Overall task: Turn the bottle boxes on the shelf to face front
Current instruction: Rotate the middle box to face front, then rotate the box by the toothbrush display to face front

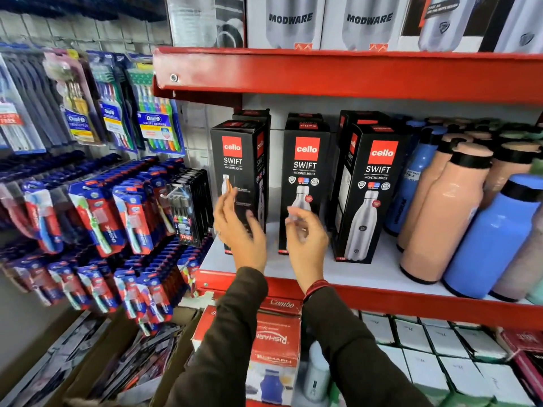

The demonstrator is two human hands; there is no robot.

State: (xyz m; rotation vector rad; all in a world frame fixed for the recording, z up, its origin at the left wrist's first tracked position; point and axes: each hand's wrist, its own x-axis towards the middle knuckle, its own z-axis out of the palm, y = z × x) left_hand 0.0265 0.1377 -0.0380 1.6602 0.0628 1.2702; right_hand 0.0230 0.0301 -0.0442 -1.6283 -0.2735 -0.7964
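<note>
Three black Cello Swift bottle boxes stand in a row on the white shelf (349,274), printed fronts toward me. The left box (239,163) is turned slightly, so its right side panel shows. The middle box (305,168) faces front. The right box (373,183) is angled a little to the left. More black boxes stand behind them. My left hand (239,230) hovers open in front of the left box's lower half, fingers spread, holding nothing. My right hand (305,233) hangs in front of the middle box's lower part, fingers loosely curled and apart, empty.
Peach bottles (440,212) and blue bottles (493,239) crowd the shelf's right side. Toothbrush packs (117,212) hang on the left wall. A red shelf edge (338,74) runs overhead with Modware boxes above. Red Rishabh boxes (273,342) and white boxes sit below.
</note>
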